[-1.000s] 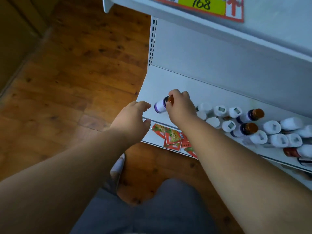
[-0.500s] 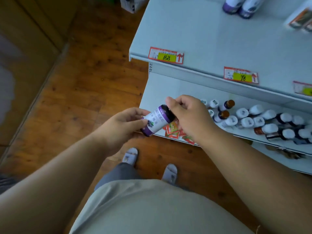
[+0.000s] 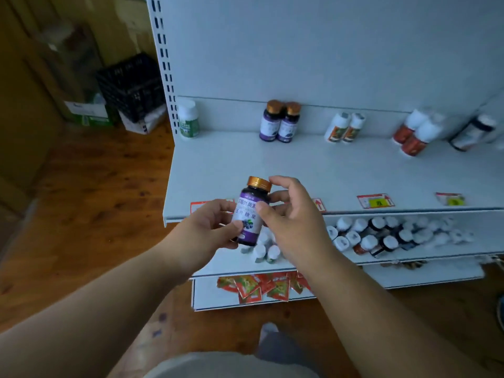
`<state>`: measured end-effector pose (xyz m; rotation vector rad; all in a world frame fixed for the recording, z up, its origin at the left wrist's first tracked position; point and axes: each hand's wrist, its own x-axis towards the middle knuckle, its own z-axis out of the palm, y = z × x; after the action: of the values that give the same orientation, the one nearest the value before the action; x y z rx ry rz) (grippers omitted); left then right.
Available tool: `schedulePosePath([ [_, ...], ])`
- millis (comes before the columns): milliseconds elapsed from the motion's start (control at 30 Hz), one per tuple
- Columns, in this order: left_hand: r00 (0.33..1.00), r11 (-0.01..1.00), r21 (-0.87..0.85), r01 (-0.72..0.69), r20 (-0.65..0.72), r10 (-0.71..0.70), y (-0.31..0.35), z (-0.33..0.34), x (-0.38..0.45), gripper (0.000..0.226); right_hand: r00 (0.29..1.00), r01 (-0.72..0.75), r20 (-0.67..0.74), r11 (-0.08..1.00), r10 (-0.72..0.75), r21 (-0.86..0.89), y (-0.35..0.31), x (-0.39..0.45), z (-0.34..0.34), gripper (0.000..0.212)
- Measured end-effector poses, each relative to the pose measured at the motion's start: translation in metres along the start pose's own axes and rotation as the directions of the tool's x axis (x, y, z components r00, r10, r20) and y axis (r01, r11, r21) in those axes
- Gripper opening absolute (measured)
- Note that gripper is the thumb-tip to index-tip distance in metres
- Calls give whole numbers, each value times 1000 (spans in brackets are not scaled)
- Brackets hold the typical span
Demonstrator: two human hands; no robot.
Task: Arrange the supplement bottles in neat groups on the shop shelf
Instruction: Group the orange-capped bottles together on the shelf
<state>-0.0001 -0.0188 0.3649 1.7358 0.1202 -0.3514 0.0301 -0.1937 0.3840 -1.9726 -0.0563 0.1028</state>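
Observation:
A dark bottle with a purple label and gold cap is upright in front of the middle shelf. My left hand grips its lower body and my right hand holds its upper part and cap. At the back of that shelf stand two matching purple bottles, a green-labelled white bottle, two orange-labelled white bottles and red-labelled bottles. Several mixed bottles crowd the lower shelf.
Price tags line the middle shelf's front edge. Red sachets lie on the bottom shelf. A black crate and cardboard boxes stand on the wooden floor to the left of the shelving upright.
The purple bottle came off the lower shelf in my right hand, my left hand joined it, and both raised it upright. The view tilted up to the middle shelf.

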Motion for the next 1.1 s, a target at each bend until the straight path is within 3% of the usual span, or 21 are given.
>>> schedulePosePath([
  [200,986,981,184,-65,-138,92,46,25,79,22,995,97,11,990,-96,-99,-2,77,-52,39],
  [433,922,900,436,35,-361,139,60,40,182,22,950,310,150,892,-274,-330,16,189,-64,45],
  [667,865,882,446,154,-492,98,44,46,223,26,867,498,232,746,-441,-442,45,227,-48,47],
  [833,864,878,457,141,-490,116,48,41,241,26,852,512,185,705,-490,-491,50,239,-43,47],
  [967,884,870,474,137,-455,110,51,34,245,33,875,472,173,719,-452,-511,46,242,-43,50],
  [1100,885,885,452,110,-449,119,48,27,229,41,895,409,71,750,-440,-520,44,220,-42,54],
])
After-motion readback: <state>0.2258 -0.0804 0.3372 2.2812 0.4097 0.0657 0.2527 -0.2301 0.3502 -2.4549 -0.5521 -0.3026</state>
